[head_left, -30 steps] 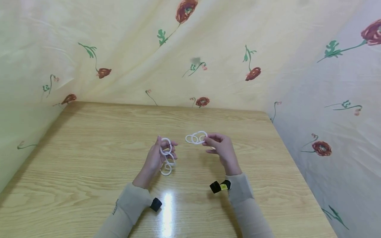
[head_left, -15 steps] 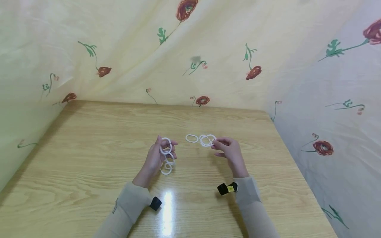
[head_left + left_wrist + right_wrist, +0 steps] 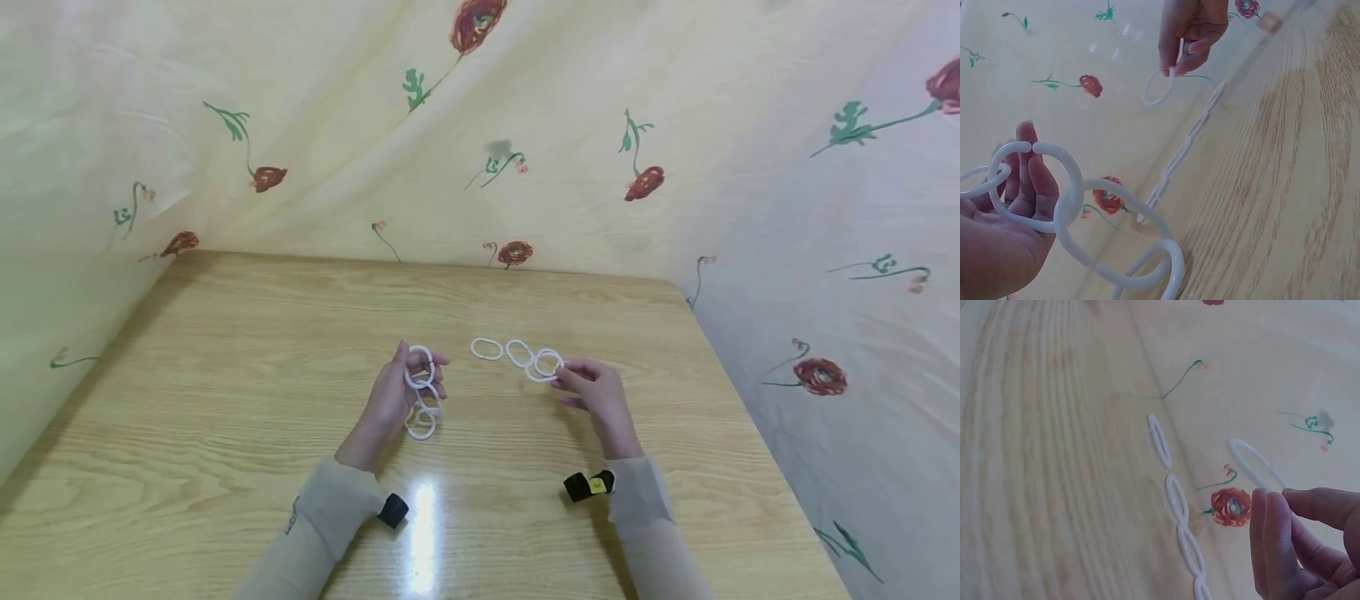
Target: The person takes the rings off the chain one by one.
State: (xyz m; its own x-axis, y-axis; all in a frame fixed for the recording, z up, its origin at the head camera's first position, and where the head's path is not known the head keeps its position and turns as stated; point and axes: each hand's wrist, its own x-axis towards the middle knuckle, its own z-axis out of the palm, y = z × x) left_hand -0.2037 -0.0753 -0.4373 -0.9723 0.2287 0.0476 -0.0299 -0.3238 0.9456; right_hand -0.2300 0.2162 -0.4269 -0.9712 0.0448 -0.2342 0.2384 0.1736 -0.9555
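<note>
My left hand (image 3: 392, 392) holds up a chain of white plastic links (image 3: 1077, 178) at the left middle of the head view. Its links hang past the fingers, and in the left wrist view each shows a small slit in its loop. Between thumb and fingertips, my right hand (image 3: 606, 404) pinches a single white link (image 3: 1244, 465). It hovers over a row of white links (image 3: 1191, 553) lying on the table, overlapping them in the head view. At the left end of that row lies a separate oval link (image 3: 472, 346), a small gap away from its neighbour.
The wooden table (image 3: 247, 367) reaches back to a cloth backdrop (image 3: 337, 167) printed with red flowers, which also hangs along both sides. Black wrist cameras (image 3: 393, 511) sit at both sleeves. A light glare marks the table's near middle.
My right hand has moved right and a little nearer with its pinched link, uncovering the separate oval link and part of the row. My left hand and its chain have hardly moved.
</note>
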